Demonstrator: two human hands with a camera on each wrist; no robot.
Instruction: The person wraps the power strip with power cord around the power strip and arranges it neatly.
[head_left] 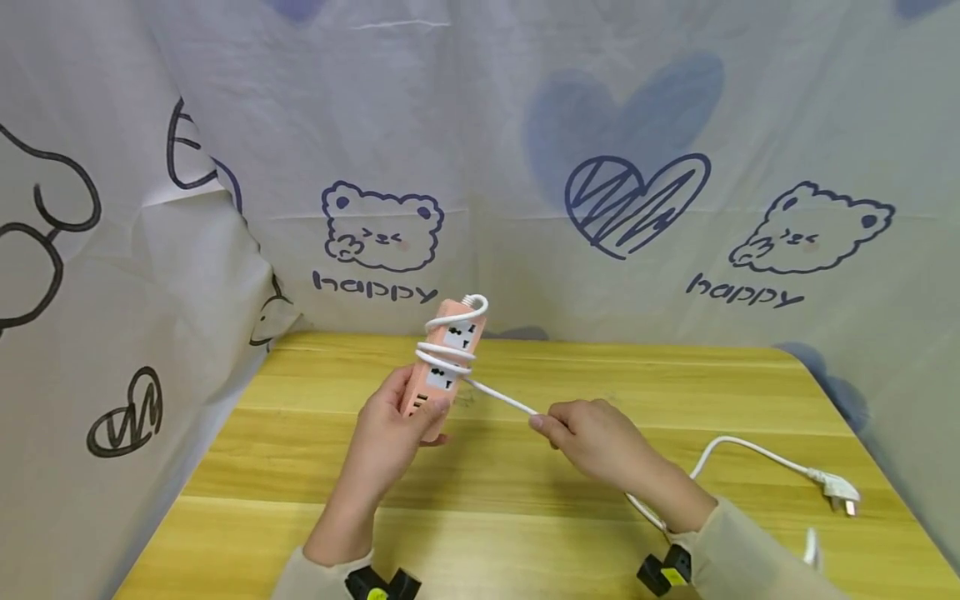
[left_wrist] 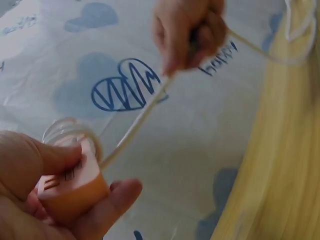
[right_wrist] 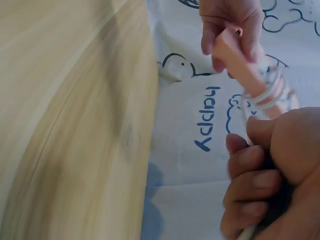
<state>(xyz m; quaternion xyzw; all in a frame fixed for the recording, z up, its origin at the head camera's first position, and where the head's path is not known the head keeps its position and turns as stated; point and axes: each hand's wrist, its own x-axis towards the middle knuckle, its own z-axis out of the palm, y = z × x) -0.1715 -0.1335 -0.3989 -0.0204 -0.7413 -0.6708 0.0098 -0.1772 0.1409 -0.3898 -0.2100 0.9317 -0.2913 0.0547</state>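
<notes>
A pink power strip (head_left: 425, 387) with white socket faces is gripped at its lower end by my left hand (head_left: 392, 423), thumb across the front. It tilts upright above the table. The white cord (head_left: 501, 397) leaves its top end and loops round the upper half several times. From the loops the cord runs taut to my right hand (head_left: 596, 437), which pinches it between thumb and curled fingers. In the left wrist view the strip's end (left_wrist: 75, 200) shows between thumb and fingers. The right wrist view shows the cord loops (right_wrist: 270, 95) round the strip.
On the right of the wooden table (head_left: 510, 533) lies the cord's white plug (head_left: 834, 490), with slack cord curving from beneath the right forearm. A pale fabric backdrop (head_left: 517, 250) printed with hearts and bears stands behind the table and along its sides.
</notes>
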